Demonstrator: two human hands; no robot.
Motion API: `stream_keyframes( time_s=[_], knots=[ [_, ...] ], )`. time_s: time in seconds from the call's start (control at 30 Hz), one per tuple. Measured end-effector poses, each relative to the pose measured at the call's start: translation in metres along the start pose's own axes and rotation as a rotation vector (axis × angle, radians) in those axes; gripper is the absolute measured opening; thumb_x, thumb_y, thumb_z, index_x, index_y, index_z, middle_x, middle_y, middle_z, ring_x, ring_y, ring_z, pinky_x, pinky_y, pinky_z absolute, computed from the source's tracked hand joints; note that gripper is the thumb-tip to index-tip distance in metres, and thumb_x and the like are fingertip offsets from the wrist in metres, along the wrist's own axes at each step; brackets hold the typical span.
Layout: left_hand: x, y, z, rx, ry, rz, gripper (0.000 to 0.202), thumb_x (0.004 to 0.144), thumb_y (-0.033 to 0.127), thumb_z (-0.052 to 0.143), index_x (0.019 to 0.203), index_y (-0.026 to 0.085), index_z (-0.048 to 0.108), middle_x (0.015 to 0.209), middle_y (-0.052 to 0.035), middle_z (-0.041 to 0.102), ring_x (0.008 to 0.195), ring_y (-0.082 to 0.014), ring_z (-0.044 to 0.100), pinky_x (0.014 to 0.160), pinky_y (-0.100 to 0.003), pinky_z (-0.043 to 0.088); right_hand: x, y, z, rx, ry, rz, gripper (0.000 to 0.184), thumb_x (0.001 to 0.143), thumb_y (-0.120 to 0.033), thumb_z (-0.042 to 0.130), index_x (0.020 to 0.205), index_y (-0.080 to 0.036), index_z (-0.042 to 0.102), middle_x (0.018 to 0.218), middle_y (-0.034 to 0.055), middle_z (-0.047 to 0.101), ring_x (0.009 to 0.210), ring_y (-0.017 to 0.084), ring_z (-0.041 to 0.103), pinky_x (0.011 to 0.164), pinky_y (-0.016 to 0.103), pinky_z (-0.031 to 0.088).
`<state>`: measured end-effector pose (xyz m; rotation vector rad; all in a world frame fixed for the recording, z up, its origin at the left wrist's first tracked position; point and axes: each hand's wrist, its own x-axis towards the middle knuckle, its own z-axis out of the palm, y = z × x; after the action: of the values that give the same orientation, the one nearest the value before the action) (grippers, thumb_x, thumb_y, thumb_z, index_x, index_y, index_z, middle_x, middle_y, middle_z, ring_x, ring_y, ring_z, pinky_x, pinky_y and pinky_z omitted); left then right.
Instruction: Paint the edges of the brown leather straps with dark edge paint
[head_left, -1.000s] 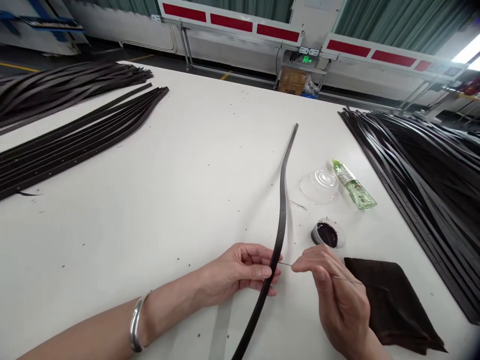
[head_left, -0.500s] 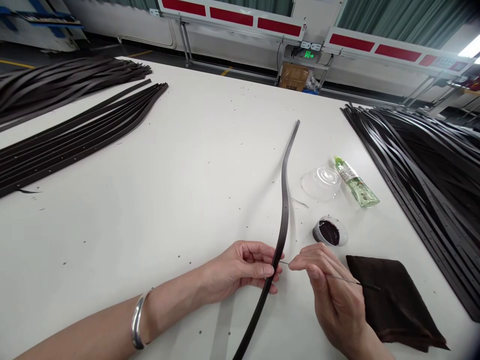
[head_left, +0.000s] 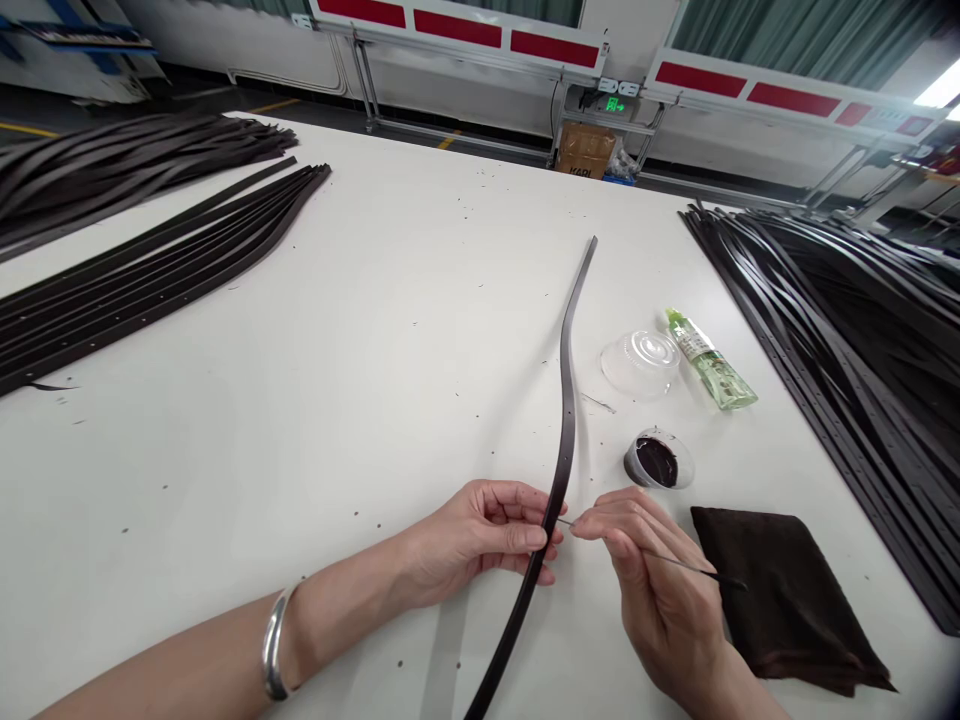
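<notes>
Pinching the dark leather belt strap [head_left: 564,450] across the white worktable [head_left: 300,350], left hand [head_left: 480,535] has fingers closed on it; right hand [head_left: 660,590] has fingers closed on a thin metal pick [head_left: 675,558], tip just at the strap's edge, only slightly shifted since a moment ago

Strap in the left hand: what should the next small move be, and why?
Probably ease the tip of the thin rod in the right hand onto the edge of the strap, since the tip sits right beside that edge and the left hand pinches the strap steady.
</notes>
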<state>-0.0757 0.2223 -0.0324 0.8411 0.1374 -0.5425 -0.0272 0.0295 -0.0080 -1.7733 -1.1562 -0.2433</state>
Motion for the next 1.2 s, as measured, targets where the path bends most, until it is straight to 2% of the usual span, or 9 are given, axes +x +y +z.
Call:
stream_keyframes(
  time_s=[0.2, 0.3, 0.47, 0.57, 0.67, 0.77, 0.9, 1.1, 1.2],
  knots=[
    [0.000, 0.000, 0.001, -0.010, 0.004, 0.000, 0.019, 0.082, 0.016, 0.071, 0.101, 0.013, 0.069, 0.086, -0.0056, 0.065, 0.080, -0.0146, 0.060, 0.080, -0.037, 0.056, 0.002, 0.000, 0.001, 0.001, 0.010, 0.002, 0.028, 0.092, 0.004, 0.039, 0.101, -0.014, 0.058, 0.084, 0.0055, 0.068, 0.082, 0.017, 0.060, 0.073, 0.033, 0.048],
    [0.000, -0.001, 0.000, -0.009, 0.000, 0.004, 0.019, 0.083, 0.017, 0.071, 0.101, 0.012, 0.070, 0.085, -0.0060, 0.066, 0.080, -0.0148, 0.061, 0.080, -0.037, 0.056, -0.005, 0.000, -0.001, 0.038, 0.002, 0.075, 0.028, 0.095, -0.001, 0.037, 0.099, -0.015, 0.061, 0.084, 0.0041, 0.069, 0.079, 0.016, 0.062, 0.070, 0.032, 0.049],
    [0.000, -0.002, -0.002, -0.067, 0.057, -0.008, 0.019, 0.080, 0.016, 0.074, 0.098, 0.014, 0.071, 0.088, -0.0065, 0.069, 0.080, -0.0153, 0.063, 0.081, -0.038, 0.057, -0.016, 0.001, 0.000, 0.070, 0.273, 0.393, 0.029, 0.102, -0.017, 0.035, 0.102, -0.019, 0.064, 0.096, 0.0048, 0.069, 0.082, 0.016, 0.068, 0.077, 0.033, 0.056],
    [0.000, -0.003, -0.002, -0.078, 0.042, 0.001, 0.019, 0.081, 0.017, 0.073, 0.099, 0.015, 0.071, 0.089, -0.0062, 0.069, 0.081, -0.0152, 0.064, 0.080, -0.035, 0.057, -0.010, 0.004, 0.008, 0.188, 0.265, 0.644, 0.013, 0.097, -0.029, 0.053, 0.096, -0.019, 0.062, 0.102, 0.0062, 0.068, 0.090, 0.019, 0.068, 0.080, 0.034, 0.057],
    [-0.001, -0.003, -0.001, -0.060, 0.024, 0.013, 0.021, 0.082, 0.018, 0.073, 0.103, 0.015, 0.072, 0.090, -0.0065, 0.069, 0.082, -0.0148, 0.064, 0.080, -0.033, 0.058, -0.002, 0.009, 0.016, 0.457, 0.236, 0.765, 0.019, 0.086, -0.032, 0.071, 0.087, -0.020, 0.056, 0.095, 0.0041, 0.066, 0.085, 0.018, 0.067, 0.073, 0.030, 0.058],
    [-0.002, -0.003, 0.001, -0.058, 0.007, -0.011, 0.019, 0.082, 0.019, 0.073, 0.100, 0.014, 0.073, 0.091, -0.0075, 0.070, 0.081, -0.0152, 0.065, 0.079, -0.033, 0.058, 0.006, 0.017, 0.016, 0.543, 0.286, 0.801, 0.027, 0.078, -0.032, 0.078, 0.083, -0.019, 0.055, 0.086, 0.0019, 0.063, 0.077, 0.016, 0.065, 0.066, 0.026, 0.056],
    [-0.005, -0.004, 0.002, -0.043, -0.028, -0.083, 0.022, 0.078, 0.020, 0.076, 0.099, 0.012, 0.074, 0.091, -0.0093, 0.072, 0.079, -0.0174, 0.068, 0.080, -0.036, 0.057, 0.018, 0.023, 0.004, 0.409, 0.311, 0.820, 0.029, 0.077, -0.036, 0.080, 0.087, -0.019, 0.059, 0.085, 0.0025, 0.064, 0.080, 0.017, 0.064, 0.069, 0.027, 0.054],
    [-0.004, -0.004, 0.001, -0.029, 0.044, -0.072, 0.023, 0.075, 0.023, 0.080, 0.095, 0.014, 0.074, 0.088, -0.0063, 0.071, 0.076, -0.0165, 0.067, 0.083, -0.037, 0.056, 0.013, 0.035, -0.031, 0.196, 0.285, 0.659, 0.032, 0.096, -0.042, 0.055, 0.120, -0.021, 0.061, 0.112, 0.0077, 0.066, 0.094, 0.022, 0.068, 0.085, 0.039, 0.055],
    [-0.002, -0.001, 0.003, -0.025, 0.080, -0.086, 0.022, 0.074, 0.023, 0.081, 0.093, 0.014, 0.074, 0.085, -0.0060, 0.071, 0.076, -0.0149, 0.065, 0.082, -0.035, 0.057, 0.006, 0.047, -0.054, -0.070, 0.257, 0.607, 0.033, 0.100, -0.043, 0.046, 0.117, -0.022, 0.065, 0.097, 0.0054, 0.069, 0.082, 0.020, 0.067, 0.076, 0.036, 0.053]
  ],
)
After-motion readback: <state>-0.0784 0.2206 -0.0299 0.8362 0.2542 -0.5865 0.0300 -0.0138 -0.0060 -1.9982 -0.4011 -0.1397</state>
